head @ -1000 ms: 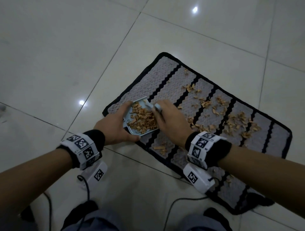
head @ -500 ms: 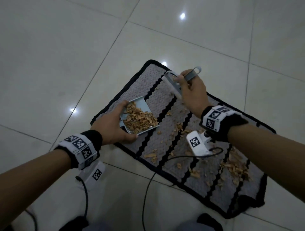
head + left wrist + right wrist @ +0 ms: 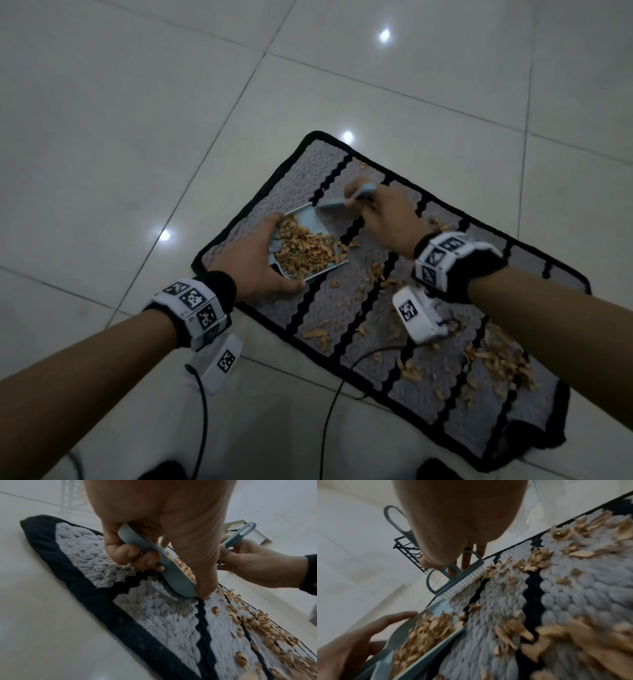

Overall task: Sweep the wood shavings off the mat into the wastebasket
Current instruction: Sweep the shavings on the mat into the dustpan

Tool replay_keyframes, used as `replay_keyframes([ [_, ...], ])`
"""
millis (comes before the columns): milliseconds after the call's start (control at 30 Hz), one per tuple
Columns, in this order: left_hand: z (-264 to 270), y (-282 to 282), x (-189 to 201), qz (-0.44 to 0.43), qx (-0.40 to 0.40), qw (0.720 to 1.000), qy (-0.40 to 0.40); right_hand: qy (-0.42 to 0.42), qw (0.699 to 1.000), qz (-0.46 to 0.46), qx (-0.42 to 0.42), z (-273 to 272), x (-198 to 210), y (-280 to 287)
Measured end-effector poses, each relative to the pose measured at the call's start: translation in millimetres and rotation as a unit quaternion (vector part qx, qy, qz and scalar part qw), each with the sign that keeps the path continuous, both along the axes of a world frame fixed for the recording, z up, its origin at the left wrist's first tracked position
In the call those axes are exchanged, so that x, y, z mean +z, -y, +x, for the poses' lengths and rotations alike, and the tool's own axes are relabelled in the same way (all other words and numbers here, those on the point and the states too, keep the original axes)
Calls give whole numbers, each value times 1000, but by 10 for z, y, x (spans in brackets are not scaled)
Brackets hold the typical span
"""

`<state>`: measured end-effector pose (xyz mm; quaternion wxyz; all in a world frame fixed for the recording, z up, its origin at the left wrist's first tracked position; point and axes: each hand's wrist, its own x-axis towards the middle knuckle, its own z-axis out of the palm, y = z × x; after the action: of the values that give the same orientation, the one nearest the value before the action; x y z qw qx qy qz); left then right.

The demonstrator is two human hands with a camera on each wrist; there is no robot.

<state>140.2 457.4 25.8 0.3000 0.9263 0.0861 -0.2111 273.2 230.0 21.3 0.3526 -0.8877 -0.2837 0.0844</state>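
A grey knitted mat (image 3: 329, 308) with black stripes and a black border lies on the tiled floor. Tan wood shavings (image 3: 500, 363) are scattered over its middle and right part. My left hand (image 3: 253, 260) grips a small blue-grey dustpan (image 3: 308, 219) heaped with shavings, set on the mat's left part; the left wrist view shows fingers curled under the dustpan (image 3: 171, 577). My right hand (image 3: 383, 216) holds a small blue-grey brush (image 3: 346, 200) just beyond the pan. Its white bristles (image 3: 464, 584) touch the mat (image 3: 573, 601) by a few shavings (image 3: 534, 559).
Glossy pale floor tiles (image 3: 137, 137) surround the mat. A black wire rack (image 3: 409, 553) stands on the floor beyond the brush. A white boxy object (image 3: 248, 532) sits behind my right hand. Wrist camera cables (image 3: 329, 411) trail over the mat's near edge.
The brush swept at the pan, lifted up and away over the mat's far edge, and has now come back down beside the pan's far corner. The dustpan has stayed in place.
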Motion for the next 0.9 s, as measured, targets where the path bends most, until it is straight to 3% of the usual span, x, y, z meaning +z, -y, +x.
replay_keyframes([
  [100, 36, 28, 4, -5, -3, 1000, -5, -11, 1000, 15, 23, -167, 68, 85],
  [233, 86, 66, 20, -10, -9, 1000, -8, 8, 994, 63, -91, 52, 205, 183],
  [400, 148, 62, 17, -19, -19, 1000, -14, 13, 985, -25, -172, 306, 135, 390],
  [667, 240, 18, 34, -6, -43, 999, -30, 53, 994, -29, -86, -315, 115, 222],
  [900, 250, 9, 22, -9, -44, 999, -20, 88, 988, 39, -118, 408, 285, 35],
])
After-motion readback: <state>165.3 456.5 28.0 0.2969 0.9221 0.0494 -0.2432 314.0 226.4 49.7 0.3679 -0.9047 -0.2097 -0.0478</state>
